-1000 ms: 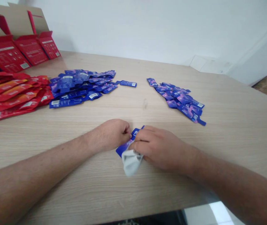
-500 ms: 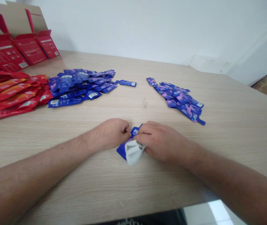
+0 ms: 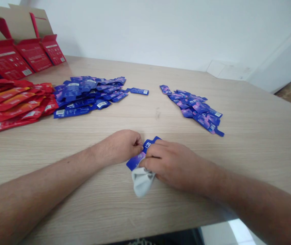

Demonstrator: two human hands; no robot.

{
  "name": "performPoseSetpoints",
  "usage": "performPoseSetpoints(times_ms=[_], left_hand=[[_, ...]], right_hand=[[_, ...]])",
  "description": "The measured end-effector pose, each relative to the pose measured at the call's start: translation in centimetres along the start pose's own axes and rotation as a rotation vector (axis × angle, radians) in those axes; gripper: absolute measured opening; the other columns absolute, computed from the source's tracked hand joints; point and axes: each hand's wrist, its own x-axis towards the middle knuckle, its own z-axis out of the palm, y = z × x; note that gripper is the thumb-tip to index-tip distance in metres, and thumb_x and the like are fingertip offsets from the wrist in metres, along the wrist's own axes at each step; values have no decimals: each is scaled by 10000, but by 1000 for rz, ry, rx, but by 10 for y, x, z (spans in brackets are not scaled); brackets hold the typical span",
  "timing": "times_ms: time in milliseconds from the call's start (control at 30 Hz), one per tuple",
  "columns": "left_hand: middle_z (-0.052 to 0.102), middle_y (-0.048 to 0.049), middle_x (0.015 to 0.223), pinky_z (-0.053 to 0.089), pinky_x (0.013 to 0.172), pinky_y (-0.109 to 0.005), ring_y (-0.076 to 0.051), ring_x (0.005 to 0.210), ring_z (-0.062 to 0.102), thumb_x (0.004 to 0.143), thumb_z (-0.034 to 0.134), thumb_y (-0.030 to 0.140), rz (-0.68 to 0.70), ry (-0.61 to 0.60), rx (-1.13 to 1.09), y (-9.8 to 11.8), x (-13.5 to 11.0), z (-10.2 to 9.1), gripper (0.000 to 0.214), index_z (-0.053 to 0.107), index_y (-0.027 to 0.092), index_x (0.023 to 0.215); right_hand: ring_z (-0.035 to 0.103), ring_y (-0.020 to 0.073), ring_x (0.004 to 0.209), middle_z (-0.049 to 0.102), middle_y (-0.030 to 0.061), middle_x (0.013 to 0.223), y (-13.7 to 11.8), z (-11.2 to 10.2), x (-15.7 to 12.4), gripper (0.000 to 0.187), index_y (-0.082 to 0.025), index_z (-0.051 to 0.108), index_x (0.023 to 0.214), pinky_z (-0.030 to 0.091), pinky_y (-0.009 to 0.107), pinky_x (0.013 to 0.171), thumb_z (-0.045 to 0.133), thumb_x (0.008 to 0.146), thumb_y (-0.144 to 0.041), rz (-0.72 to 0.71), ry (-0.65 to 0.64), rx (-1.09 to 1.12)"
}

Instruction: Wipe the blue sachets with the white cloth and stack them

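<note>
A blue and purple sachet (image 3: 135, 160) lies flat on the table between my hands. My left hand (image 3: 127, 146) is closed, its thumb and finger pinching the sachet's left edge. Bunched in the fingers of my right hand (image 3: 169, 163) is a whitish cloth (image 3: 142, 182), which hangs below them toward me. Those fingers press on the sachet's right part and hide some of it. The sachet's narrow neck pokes out above my right hand.
Blue sachets lie in a pile (image 3: 84, 92) at the back left and a smaller pile (image 3: 196, 107) at the back right. A single sachet (image 3: 139, 91) lies between them. Red packets (image 3: 15, 102) and open red cartons (image 3: 33, 54) stand at far left. The table's front edge is near me.
My right hand has slid down the sachet toward me with the cloth, baring more of the sachet's upper end. My left hand has stayed in place.
</note>
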Motion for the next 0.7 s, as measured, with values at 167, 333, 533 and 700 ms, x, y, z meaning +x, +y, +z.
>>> performPoseSetpoints(times_ms=[167,333,533,700], left_hand=[[698,13,714,326,543,-248,-131,635,575,801,485,300,-25,23,13,0,0,0,220,698,245,790],[700,13,725,331,553,-247,-132,645,574,808,487,305,5,-4,14,1,0,-1,221,699,243,802],[696,6,713,321,545,-251,-133,634,568,811,486,311,-28,14,21,2,0,-2,228,701,235,796],[693,8,713,329,555,-250,-133,643,568,815,488,307,-1,-18,3,5,-2,-4,223,696,232,790]], right_hand=[[532,214,940,617,79,992,4,1,0,127,-180,653,989,443,362,847,543,926,-184,97,32,-14],[528,209,942,627,67,980,0,0,0,149,-192,651,1021,440,360,843,522,946,-182,-16,14,5],[526,219,918,613,78,980,2,-1,0,103,-177,646,969,446,365,832,557,918,-190,114,32,-27],[530,210,945,623,64,989,1,-1,0,174,-199,650,1043,438,364,862,494,966,-196,-28,-9,9]])
